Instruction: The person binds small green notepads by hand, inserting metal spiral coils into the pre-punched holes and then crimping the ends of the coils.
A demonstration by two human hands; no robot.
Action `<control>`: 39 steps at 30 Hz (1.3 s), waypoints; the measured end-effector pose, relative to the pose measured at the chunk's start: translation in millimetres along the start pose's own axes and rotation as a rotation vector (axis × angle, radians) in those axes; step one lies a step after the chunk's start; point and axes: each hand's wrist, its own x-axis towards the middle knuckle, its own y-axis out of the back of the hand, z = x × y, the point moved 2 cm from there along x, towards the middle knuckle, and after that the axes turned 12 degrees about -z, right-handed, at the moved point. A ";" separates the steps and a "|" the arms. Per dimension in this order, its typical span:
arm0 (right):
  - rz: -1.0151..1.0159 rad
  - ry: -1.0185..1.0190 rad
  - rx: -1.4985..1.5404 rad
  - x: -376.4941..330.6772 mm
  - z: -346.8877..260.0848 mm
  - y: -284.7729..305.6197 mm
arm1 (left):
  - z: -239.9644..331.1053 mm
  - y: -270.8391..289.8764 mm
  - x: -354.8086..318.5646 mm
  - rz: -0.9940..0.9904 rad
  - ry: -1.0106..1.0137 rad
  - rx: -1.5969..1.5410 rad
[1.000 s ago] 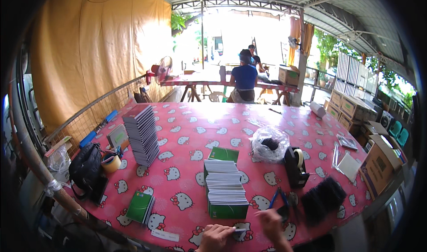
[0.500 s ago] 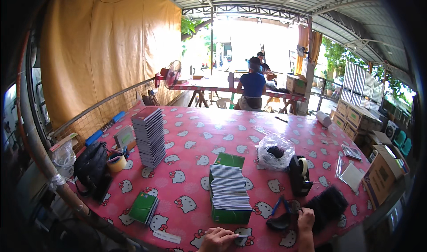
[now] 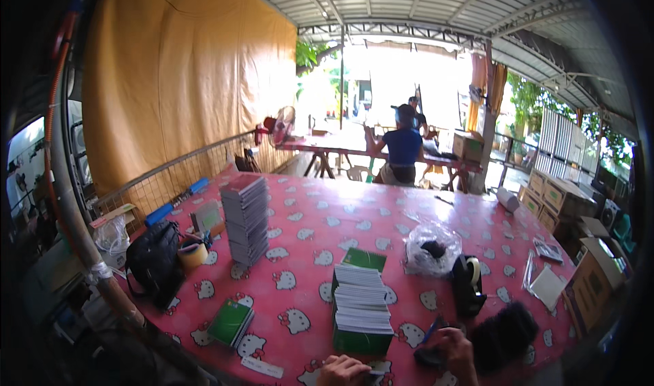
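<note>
My left hand (image 3: 343, 370) is at the near edge of the table, its fingers closed on a thin flat object (image 3: 376, 372), mostly cut off by the lower edge. To the right, my right hand (image 3: 455, 348) has curled fingers over a small black item (image 3: 428, 356) and a blue-handled tool (image 3: 431, 331); what it pinches is too blurred to see. A heap of black pieces (image 3: 504, 335) lies beside it. In front of my left hand, a row of green-covered notebooks (image 3: 361, 297) shows its pale page edges. A smaller stack of green notebooks (image 3: 231, 320) lies to the left.
A tall notebook stack (image 3: 246, 219) stands at the back left, near a black bag (image 3: 153, 253) and a tape roll (image 3: 193, 253). Right of centre are a clear plastic bag (image 3: 432, 250) and a black tape dispenser (image 3: 469, 287). Cardboard boxes (image 3: 593, 284) flank the right. Two people work beyond the table.
The view has shifted, so the table sits lower and further right. My right hand has moved left from the black heap toward the blue-handled tool. My left hand keeps its thin object.
</note>
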 end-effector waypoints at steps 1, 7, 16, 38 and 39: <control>-0.113 0.064 0.041 -1.3 -20.3 -11.4 | -7.7 -5.8 0.8 -0.041 0.011 -0.040; -0.391 0.018 0.232 4.0 -47.4 -68.5 | -30.9 0.6 10.7 -0.131 0.026 0.070; -0.292 0.106 0.196 -6.6 -47.9 -87.4 | -21.2 -1.2 9.2 -0.124 0.075 0.028; -0.250 0.346 -0.143 7.9 -37.7 -86.9 | -27.4 0.2 13.8 -0.175 0.024 0.035; -0.248 0.372 -0.176 6.8 -37.7 -87.4 | -27.4 0.2 13.7 -0.176 0.023 0.034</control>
